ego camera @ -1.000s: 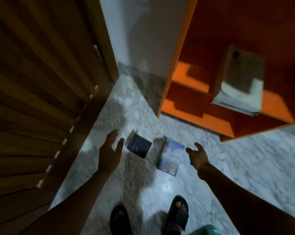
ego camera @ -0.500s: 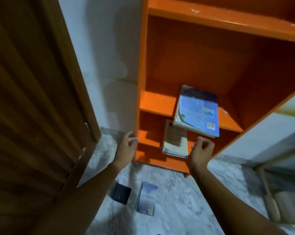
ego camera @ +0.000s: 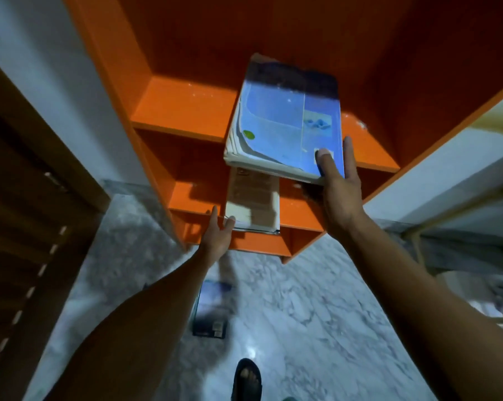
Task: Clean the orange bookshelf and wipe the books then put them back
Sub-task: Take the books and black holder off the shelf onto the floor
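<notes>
Right hand (ego camera: 338, 180) now gripping blue book (ego camera: 287, 123), arm outstretched

We see an orange bookshelf (ego camera: 183, 111), a blue-covered book (ego camera: 287, 123), a tan book (ego camera: 254, 204), and a grey-white marbled floor (ego camera: 302, 299).

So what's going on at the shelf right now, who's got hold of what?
A person stands at the orange bookshelf, reaching in with both hands. The right hand grips the near corner of a stack topped by a blue book on the upper shelf, thumb on the cover. The left hand touches the near edge of a tan book on the shelf below. Another book lies on the marble floor near the person's sandalled foot.
</notes>
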Available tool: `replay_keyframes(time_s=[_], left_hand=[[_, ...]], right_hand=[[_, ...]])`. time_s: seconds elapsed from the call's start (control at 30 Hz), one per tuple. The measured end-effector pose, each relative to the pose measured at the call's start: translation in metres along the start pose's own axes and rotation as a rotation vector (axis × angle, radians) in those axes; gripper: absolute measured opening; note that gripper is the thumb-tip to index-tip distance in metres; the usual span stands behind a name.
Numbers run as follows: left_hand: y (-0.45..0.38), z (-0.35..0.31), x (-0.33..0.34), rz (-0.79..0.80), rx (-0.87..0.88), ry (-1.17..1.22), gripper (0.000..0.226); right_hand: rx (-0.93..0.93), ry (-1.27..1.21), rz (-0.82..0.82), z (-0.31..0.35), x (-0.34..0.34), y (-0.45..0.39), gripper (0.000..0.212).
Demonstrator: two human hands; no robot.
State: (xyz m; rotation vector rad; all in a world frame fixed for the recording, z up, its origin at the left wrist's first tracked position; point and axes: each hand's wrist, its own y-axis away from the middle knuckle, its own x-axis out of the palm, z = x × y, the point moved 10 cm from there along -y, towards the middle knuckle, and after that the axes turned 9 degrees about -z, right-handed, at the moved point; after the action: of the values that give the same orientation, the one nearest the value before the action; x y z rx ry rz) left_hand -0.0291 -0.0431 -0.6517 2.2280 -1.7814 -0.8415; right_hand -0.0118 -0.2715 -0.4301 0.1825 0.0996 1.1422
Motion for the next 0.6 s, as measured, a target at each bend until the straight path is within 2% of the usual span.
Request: replay_keyframes(time_s=[0.2,0.37,0.5,0.6], left_hand=[[-0.034,0.017,0.029,-0.159,-0.053,0.201,0.069],[-0.045,0.027,0.039,-0.209,-0.096,0.362,0.073],[-0.034,0.063,0.046,-0.141,-0.162,0.427,0.072],[-0.013,0.090,0.062,0.020,-0.327,0.492,0.047]], right_hand=[[-0.037,-0.128,0.076,-0.002,0.001,-0.005,0.071],[-0.044,-0.161,0.073,0.002,0.000,-0.003,0.069],[-0.017,-0.176,0.051,-0.002,-0.004,0.010,0.068],[0.020,-0.185,0.070,-0.008,-0.006,0.019,0.057]])
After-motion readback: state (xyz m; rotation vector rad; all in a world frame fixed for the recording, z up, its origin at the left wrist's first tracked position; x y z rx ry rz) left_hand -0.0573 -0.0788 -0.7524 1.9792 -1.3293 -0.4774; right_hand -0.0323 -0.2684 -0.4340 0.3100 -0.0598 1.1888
